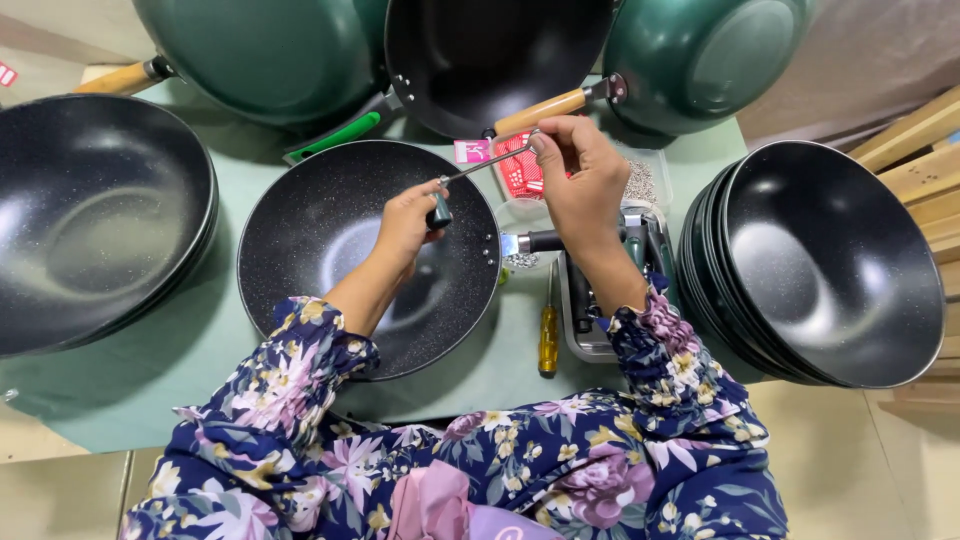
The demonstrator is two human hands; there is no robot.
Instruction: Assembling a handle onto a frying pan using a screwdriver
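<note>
A black speckled wok (330,225) lies in front of me on the green table cover (150,370), its handle stub (540,241) pointing right. Above its right side, my left hand (408,222) grips the dark end of a thin metal rod (487,158). My right hand (578,178) pinches the rod's far end near a wooden pan handle (540,111). Both my sleeves are dark blue with a flower print.
Stacks of black woks stand at the left (95,215) and right (830,260). Green woks (270,55) lean at the back. A yellow screwdriver (548,335), a grey power tool (600,300), a red basket (520,170) and small screws (640,182) lie beside the wok.
</note>
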